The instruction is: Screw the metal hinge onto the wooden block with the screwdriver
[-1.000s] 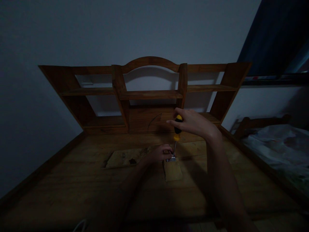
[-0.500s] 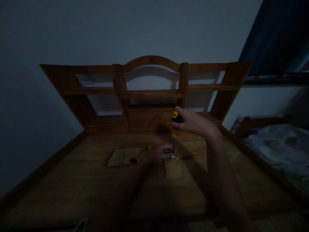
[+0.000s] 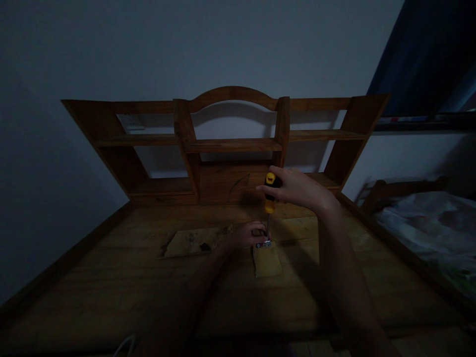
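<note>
My right hand [image 3: 293,183] grips the handle of a yellow and black screwdriver [image 3: 269,206], with one finger reaching out past the handle. The screwdriver stands almost upright, its tip down at a small metal bracket [image 3: 264,244] with screw holes. That bracket lies at the far edge of a small light wooden block [image 3: 267,263]. My left hand [image 3: 247,235] is closed at the bracket, thumb and fingers pinched beside the screwdriver's tip; what lies right under the fingertips is hidden.
All this rests on a wooden desk [image 3: 130,287]. Left of my hands lies a rough, broken wooden board [image 3: 197,241]. A wooden shelf unit [image 3: 234,145] rises at the back. A white cable [image 3: 126,342] shows at the front edge; plastic-covered stuff [image 3: 431,223] is at right.
The right hand's fingers have shifted on the handle, one now stretched further left, and the handle has turned and dipped slightly. The left hand and bracket stay nearly in place.
</note>
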A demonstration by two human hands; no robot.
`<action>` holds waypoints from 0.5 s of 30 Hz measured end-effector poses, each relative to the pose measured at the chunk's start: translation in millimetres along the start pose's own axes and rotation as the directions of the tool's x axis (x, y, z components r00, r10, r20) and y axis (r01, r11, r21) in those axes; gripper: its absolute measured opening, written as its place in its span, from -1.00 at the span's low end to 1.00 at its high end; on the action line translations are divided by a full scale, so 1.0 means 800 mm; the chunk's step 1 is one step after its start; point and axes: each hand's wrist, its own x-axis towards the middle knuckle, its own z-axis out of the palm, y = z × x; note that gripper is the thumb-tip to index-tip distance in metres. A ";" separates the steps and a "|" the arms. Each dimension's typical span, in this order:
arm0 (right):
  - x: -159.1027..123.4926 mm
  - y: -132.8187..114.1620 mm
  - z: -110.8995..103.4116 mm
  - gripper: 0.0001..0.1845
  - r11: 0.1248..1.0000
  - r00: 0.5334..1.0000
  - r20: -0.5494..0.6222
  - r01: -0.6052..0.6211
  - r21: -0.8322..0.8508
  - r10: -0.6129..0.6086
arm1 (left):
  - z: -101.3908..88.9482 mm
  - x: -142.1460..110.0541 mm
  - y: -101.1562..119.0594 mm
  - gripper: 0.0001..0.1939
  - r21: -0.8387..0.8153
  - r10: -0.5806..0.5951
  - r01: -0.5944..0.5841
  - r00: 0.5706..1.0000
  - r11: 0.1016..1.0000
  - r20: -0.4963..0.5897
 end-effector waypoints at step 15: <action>0.000 -0.004 -0.001 -0.75 0.996 0.999 0.024 0.043 0.081 -0.045 | 0.000 0.001 -0.001 -0.77 -0.049 0.028 -0.027 0.999 0.998 0.029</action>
